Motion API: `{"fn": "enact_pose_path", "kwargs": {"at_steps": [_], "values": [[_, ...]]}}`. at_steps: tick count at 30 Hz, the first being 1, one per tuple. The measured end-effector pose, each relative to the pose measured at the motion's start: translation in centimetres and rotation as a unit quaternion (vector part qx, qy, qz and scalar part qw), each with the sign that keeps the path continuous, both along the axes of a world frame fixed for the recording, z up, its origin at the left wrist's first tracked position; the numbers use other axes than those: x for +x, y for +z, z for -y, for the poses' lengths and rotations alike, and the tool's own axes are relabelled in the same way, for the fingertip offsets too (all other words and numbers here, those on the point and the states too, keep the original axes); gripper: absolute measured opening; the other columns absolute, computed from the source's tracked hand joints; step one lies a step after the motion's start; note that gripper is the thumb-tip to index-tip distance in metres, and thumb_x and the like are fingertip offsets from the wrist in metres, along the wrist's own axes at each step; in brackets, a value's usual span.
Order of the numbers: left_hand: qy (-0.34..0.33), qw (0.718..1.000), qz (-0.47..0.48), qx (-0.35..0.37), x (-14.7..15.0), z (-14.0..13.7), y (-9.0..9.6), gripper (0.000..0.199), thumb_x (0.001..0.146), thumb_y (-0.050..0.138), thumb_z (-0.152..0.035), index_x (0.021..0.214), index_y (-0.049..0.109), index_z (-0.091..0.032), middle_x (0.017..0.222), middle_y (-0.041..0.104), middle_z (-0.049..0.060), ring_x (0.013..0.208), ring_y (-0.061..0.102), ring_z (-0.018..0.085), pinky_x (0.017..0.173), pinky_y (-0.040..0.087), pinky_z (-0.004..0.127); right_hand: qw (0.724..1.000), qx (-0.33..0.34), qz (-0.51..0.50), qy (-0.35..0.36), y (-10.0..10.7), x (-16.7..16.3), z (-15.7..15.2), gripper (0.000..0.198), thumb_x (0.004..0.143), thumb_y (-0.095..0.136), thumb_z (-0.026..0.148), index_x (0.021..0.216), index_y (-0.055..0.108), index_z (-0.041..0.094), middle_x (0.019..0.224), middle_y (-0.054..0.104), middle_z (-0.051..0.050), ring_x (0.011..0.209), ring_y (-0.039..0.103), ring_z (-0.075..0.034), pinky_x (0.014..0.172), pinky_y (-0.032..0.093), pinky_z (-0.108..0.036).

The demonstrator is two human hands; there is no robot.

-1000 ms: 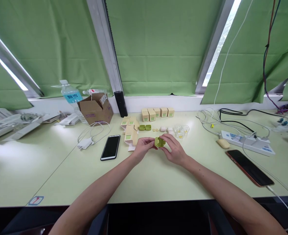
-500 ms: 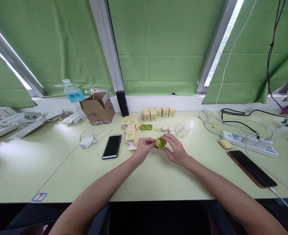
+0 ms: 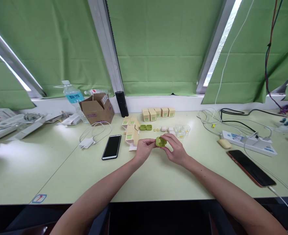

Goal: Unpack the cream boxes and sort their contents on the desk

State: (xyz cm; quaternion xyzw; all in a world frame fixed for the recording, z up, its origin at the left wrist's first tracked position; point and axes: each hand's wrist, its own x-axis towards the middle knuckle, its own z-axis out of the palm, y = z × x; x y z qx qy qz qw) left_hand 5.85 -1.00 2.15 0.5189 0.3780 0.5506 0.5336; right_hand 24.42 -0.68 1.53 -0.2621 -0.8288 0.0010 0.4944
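Between my two hands is a small green cup-like case (image 3: 160, 142), held just above the table with its hollow side facing me. My left hand (image 3: 145, 148) pinches its left edge. My right hand (image 3: 176, 150) grips it from the right, with fingers over the top and thumb below. Beyond my hands lie a pair of green open cases (image 3: 146, 127), tiny yellow pieces (image 3: 156, 130), pale pink cylinders (image 3: 167, 129) and clear cups (image 3: 182, 130) with yellow bits in them. Opened cardboard packs (image 3: 132, 133) lie beside my left hand.
Several small beige boxes (image 3: 158, 113) line the back. On the left are a black phone (image 3: 111, 147), a white charger (image 3: 87, 142), a brown carton (image 3: 98, 109), a black cylinder (image 3: 121, 103) and a water bottle (image 3: 74, 95). A power strip (image 3: 248, 143) and another phone (image 3: 251, 168) lie right.
Both hands stay on the green case, which has barely moved. The camera view has shifted very slightly.
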Motion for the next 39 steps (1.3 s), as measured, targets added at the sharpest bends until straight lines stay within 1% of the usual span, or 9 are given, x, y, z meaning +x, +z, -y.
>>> {"fn": "enact_pose_path", "kwargs": {"at_steps": [4, 9, 14, 17, 24, 30, 33, 37, 39], "values": [[-0.013, 1.000, 0.017, -0.003, 0.4, 0.0, -0.2, 0.038, 0.069, 0.087, -0.046, 0.085, 0.080, -0.013, 0.089, 0.081, 0.009, 0.086, 0.077, 0.029, 0.089, 0.063, 0.048, 1.000, -0.011, 0.008, 0.000, -0.3, 0.0, -0.2, 0.046, 0.097, 0.059, 0.023, 0.143, 0.049, 0.025, 0.121, 0.063, -0.014, 0.113, 0.065, -0.028, 0.093, 0.062, -0.048], [-0.038, 0.999, 0.010, 0.004, 0.3, 0.1, -0.5, 0.053, 0.073, 0.086, -0.036, 0.118, 0.069, -0.014, 0.098, 0.080, 0.011, 0.096, 0.076, 0.028, 0.095, 0.059, 0.047, 1.000, -0.007, 0.024, 0.001, -0.4, 0.1, -0.5, 0.047, 0.098, 0.057, 0.022, 0.144, 0.048, 0.026, 0.121, 0.063, -0.014, 0.115, 0.065, -0.028, 0.094, 0.062, -0.048], [-0.095, 0.995, 0.003, 0.028, -0.5, -0.2, -0.7, 0.056, 0.078, 0.080, -0.029, 0.129, 0.062, -0.015, 0.110, 0.077, 0.013, 0.109, 0.073, 0.028, 0.099, 0.055, 0.041, 0.999, -0.019, 0.028, -0.018, -0.8, 0.2, -0.8, 0.044, 0.097, 0.057, 0.023, 0.141, 0.048, 0.025, 0.123, 0.064, -0.014, 0.117, 0.064, -0.030, 0.095, 0.061, -0.051], [-0.122, 0.992, -0.008, 0.037, -0.7, -0.2, -0.8, 0.062, 0.079, 0.080, -0.029, 0.136, 0.058, -0.016, 0.114, 0.075, 0.014, 0.110, 0.072, 0.027, 0.098, 0.055, 0.039, 0.999, -0.030, 0.032, -0.017, -1.0, 0.3, -1.0, 0.035, 0.097, 0.056, 0.021, 0.132, 0.052, 0.024, 0.119, 0.066, -0.013, 0.114, 0.065, -0.029, 0.091, 0.062, -0.051], [-0.101, 0.993, -0.051, 0.038, -0.2, -0.2, -1.3, 0.054, 0.080, 0.078, -0.023, 0.130, 0.062, -0.016, 0.111, 0.076, 0.012, 0.104, 0.073, 0.026, 0.095, 0.057, 0.042, 0.997, -0.061, 0.042, -0.009, -0.8, 0.3, -0.7, 0.028, 0.094, 0.058, 0.020, 0.121, 0.060, 0.023, 0.121, 0.065, -0.013, 0.113, 0.065, -0.028, 0.092, 0.061, -0.048], [-0.094, 0.985, -0.123, 0.078, -0.1, 0.0, -1.4, 0.044, 0.083, 0.072, -0.019, 0.126, 0.062, -0.018, 0.116, 0.075, 0.010, 0.107, 0.072, 0.024, 0.099, 0.055, 0.041, 0.994, -0.101, 0.012, -0.037, -1.0, 0.2, -0.9, 0.016, 0.095, 0.056, 0.018, 0.097, 0.070, 0.025, 0.104, 0.069, -0.007, 0.096, 0.068, -0.023, 0.081, 0.061, -0.042], [-0.081, 0.971, -0.185, 0.125, -0.2, 0.4, -1.2, 0.041, 0.085, 0.069, -0.017, 0.125, 0.062, -0.021, 0.119, 0.073, 0.009, 0.111, 0.070, 0.025, 0.101, 0.054, 0.041, 0.994, -0.104, 0.016, -0.041, -1.1, 0.0, -0.9, 0.015, 0.095, 0.057, 0.018, 0.092, 0.070, 0.025, 0.100, 0.068, -0.006, 0.091, 0.067, -0.022, 0.076, 0.060, -0.040], [-0.012, 0.940, -0.284, 0.187, -0.3, 0.7, -0.9, 0.043, 0.081, 0.073, -0.017, 0.123, 0.062, -0.023, 0.123, 0.068, 0.008, 0.117, 0.064, 0.028, 0.104, 0.050, 0.045, 0.993, -0.112, 0.023, -0.041, -1.1, -0.1, -0.9, 0.016, 0.095, 0.057, 0.015, 0.090, 0.068, 0.024, 0.101, 0.068, -0.006, 0.089, 0.066, -0.021, 0.075, 0.060, -0.038], [0.001, 0.928, -0.306, 0.213, -0.4, 0.7, -0.8, 0.040, 0.081, 0.072, -0.016, 0.119, 0.062, -0.023, 0.122, 0.067, 0.009, 0.116, 0.062, 0.028, 0.102, 0.050, 0.045, 0.993, -0.111, 0.027, -0.042, -1.2, -0.2, -0.9, 0.016, 0.095, 0.056, 0.014, 0.090, 0.067, 0.024, 0.101, 0.067, -0.006, 0.089, 0.066, -0.021, 0.075, 0.060, -0.038]]}}
